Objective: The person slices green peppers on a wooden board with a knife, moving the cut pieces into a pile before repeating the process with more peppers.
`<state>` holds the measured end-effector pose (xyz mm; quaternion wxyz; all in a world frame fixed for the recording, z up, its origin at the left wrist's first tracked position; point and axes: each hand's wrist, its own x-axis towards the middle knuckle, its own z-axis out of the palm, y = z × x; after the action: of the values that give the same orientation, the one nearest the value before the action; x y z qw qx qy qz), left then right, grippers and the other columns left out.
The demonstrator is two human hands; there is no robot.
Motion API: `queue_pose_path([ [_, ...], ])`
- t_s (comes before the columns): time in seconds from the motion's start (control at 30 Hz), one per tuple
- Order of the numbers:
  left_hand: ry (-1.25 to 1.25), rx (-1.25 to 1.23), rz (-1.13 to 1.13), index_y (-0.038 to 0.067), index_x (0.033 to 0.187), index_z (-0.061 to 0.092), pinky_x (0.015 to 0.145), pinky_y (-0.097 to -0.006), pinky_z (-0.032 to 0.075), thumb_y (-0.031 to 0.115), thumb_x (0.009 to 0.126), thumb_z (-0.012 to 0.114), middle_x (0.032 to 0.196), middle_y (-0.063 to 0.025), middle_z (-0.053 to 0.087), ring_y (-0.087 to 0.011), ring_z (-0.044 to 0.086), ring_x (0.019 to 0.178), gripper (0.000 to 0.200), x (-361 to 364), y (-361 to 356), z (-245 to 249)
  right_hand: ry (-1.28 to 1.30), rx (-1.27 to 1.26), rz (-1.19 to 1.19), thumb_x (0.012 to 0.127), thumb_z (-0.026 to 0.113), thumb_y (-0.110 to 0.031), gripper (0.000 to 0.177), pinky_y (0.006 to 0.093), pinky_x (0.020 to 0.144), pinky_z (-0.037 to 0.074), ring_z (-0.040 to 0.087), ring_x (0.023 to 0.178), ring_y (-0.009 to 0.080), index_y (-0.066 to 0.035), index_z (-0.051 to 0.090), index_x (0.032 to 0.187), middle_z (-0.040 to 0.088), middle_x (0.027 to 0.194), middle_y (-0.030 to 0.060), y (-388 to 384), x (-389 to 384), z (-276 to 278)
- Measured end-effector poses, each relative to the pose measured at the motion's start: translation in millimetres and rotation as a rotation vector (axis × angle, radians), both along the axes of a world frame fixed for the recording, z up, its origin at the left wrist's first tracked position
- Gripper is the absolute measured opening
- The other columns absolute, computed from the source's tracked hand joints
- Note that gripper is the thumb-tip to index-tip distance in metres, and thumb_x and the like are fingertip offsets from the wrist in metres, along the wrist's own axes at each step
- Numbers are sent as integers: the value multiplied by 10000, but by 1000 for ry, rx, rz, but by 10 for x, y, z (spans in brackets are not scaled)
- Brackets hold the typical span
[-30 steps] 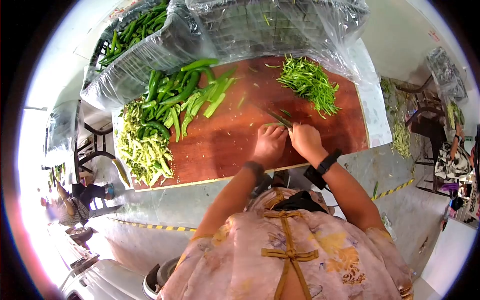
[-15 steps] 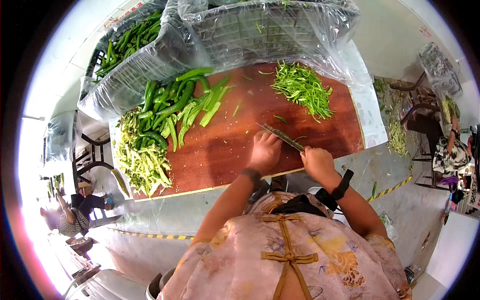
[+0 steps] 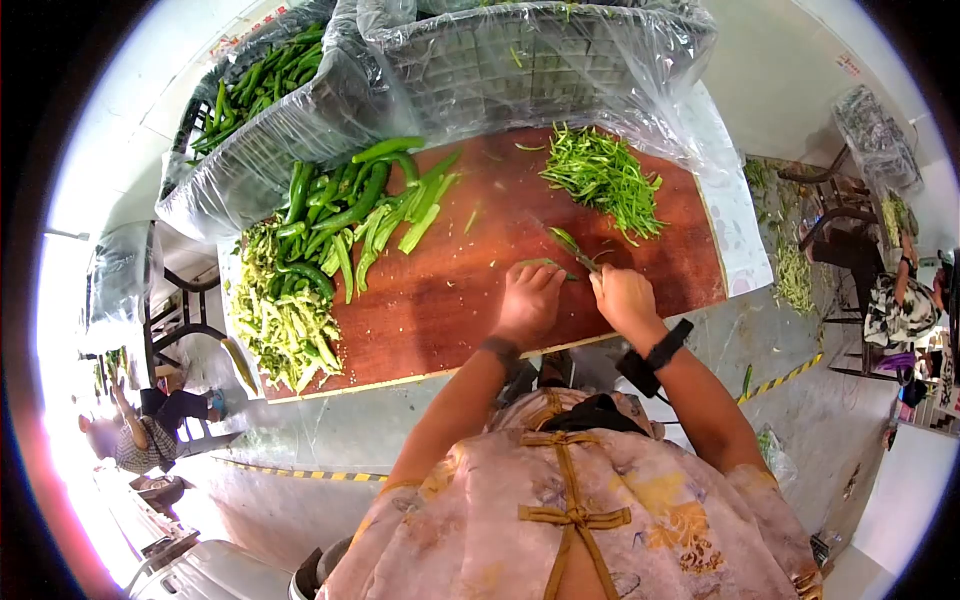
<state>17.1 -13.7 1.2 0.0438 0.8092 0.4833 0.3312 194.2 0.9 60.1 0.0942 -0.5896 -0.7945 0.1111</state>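
My left hand presses down on the brown board with bent fingers over a strip of green pepper, mostly hidden under them. My right hand is wrapped round the handle of a knife, whose narrow blade slants away to the upper left. A small green pepper piece is at the far end of the blade. Beyond both hands lies a heap of thin green pepper shreds. Split pepper strips and whole green peppers are piled to the left.
Pale green scraps are heaped at the left of the board. Plastic-lined crates stand along its far side, one holding green peppers. Other people sit at both far sides.
My right hand has moved slightly up and left, with the knife turned more steeply away from me. The small pepper piece is now at the blade. My left hand has barely moved.
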Motion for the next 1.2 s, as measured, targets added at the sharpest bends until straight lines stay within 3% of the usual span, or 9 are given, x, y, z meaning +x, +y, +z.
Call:
queue_pose_path([
  [0.4,43,-79,-4,64,908,608,899,-431,375,90,725,548,991,-83,559,-281,508,1012,194,-26,-21,12,-67,-114,76,854,556,-243,221,470,548,484,604,604,371,-33,596,800,598,635,188,-309,84,116],
  [0.73,-59,-26,-60,41,986,609,898,-437,385,65,722,545,1056,-110,562,-283,511,1033,273,-61,4,26,12,65,67,862,548,-268,265,465,539,483,600,595,364,-31,584,747,593,623,188,161,-207,-34],
  [0.97,-2,-109,-38,55,953,615,911,-432,388,67,721,546,1035,-104,557,-294,501,1035,243,-62,-40,77,-40,-102,56,850,559,-260,235,466,554,482,608,609,364,-35,600,795,604,638,186,-329,66,125],
  [1.2,-21,-114,-48,50,930,616,906,-433,390,74,717,552,1031,-103,556,-294,499,1038,223,-87,-42,56,-55,-148,67,858,543,-246,244,462,551,489,610,607,366,-20,592,782,607,640,185,-279,-2,15],
])
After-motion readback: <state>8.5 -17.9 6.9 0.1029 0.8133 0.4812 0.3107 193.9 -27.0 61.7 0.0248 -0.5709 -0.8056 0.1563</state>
